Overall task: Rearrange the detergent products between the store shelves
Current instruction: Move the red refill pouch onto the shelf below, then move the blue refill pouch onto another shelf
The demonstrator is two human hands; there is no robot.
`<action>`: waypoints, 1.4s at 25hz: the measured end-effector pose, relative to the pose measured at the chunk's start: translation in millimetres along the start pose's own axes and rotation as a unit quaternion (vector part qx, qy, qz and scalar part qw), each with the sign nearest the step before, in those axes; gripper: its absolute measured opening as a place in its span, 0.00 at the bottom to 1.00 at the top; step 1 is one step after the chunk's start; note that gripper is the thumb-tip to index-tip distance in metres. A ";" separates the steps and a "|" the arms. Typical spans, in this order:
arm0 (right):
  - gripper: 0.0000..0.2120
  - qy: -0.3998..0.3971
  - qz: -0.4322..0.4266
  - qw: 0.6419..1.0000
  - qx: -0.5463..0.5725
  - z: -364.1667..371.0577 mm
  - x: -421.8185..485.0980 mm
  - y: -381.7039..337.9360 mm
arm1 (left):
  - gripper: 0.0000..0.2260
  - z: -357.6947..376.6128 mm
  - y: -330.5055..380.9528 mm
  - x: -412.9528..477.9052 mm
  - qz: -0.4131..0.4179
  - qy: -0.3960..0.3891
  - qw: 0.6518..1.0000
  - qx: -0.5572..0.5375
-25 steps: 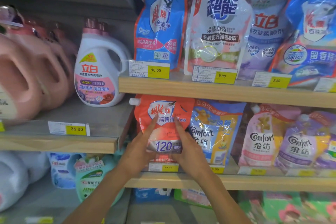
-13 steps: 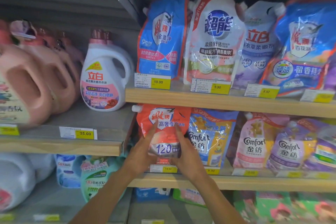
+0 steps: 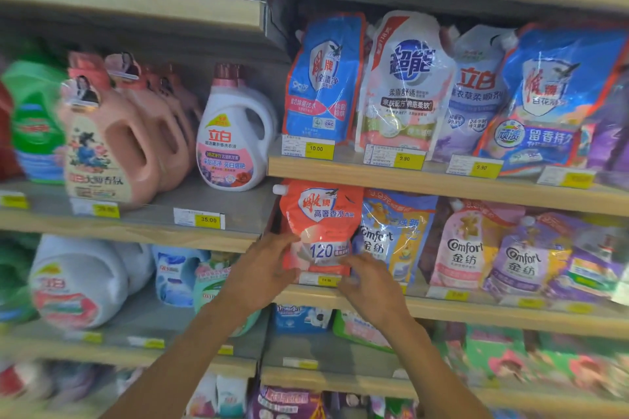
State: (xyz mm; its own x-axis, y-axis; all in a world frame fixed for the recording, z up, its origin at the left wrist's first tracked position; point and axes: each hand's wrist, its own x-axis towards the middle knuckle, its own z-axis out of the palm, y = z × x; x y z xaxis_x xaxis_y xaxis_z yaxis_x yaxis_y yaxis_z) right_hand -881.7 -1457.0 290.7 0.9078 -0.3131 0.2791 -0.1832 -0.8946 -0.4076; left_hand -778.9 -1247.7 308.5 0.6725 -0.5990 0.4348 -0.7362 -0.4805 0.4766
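Observation:
A red-orange detergent pouch (image 3: pixel 320 214) with a white spout stands upright at the left end of the right unit's middle shelf (image 3: pixel 476 311). My left hand (image 3: pixel 262 270) presses against its lower left edge, thumb on the front. My right hand (image 3: pixel 369 286) holds its lower right corner, slightly blurred. To its right stand a blue Comfort pouch (image 3: pixel 396 235), a pink Comfort pouch (image 3: pixel 468 248) and a purple Comfort pouch (image 3: pixel 524 258). The pouch's base is hidden behind my hands and a price tag.
On the shelf above stand blue and white pouches (image 3: pixel 406 85) with yellow price tags. The left unit holds a white bottle (image 3: pixel 231 143), pink jugs (image 3: pixel 126 136), a green bottle (image 3: pixel 35 122) and bare shelf (image 3: pixel 235 211) beside the white bottle. Lower shelves are packed with products.
The view has tilted upward, showing more of the upper shelves. Both hands have slid down the red pouch from its sides to its lower corners. The pouch stays in place.

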 end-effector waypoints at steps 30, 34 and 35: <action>0.17 0.046 0.089 0.983 -0.156 -155.3 -330.6 -18.7 | 0.17 -45.6 195.7 -213.0 0.089 -0.052 0.986 0.135; 0.17 0.060 0.090 0.979 -0.173 -197.4 -318.8 36.6 | 0.17 -6.7 262.6 -179.8 0.109 -0.046 0.980 0.158; 0.17 0.064 0.090 0.978 -0.176 -209.0 -318.6 50.0 | 0.16 2.3 277.1 -173.0 0.111 -0.042 0.981 0.151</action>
State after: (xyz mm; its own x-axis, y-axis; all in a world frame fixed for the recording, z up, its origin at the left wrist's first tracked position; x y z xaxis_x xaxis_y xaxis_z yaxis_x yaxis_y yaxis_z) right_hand -1258.9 -1468.6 363.1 0.7983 -0.4933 0.3455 -0.4750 -0.8684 -0.1422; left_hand -1099.4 -1278.7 363.6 0.4940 -0.7547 0.4316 -0.8612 -0.4929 0.1240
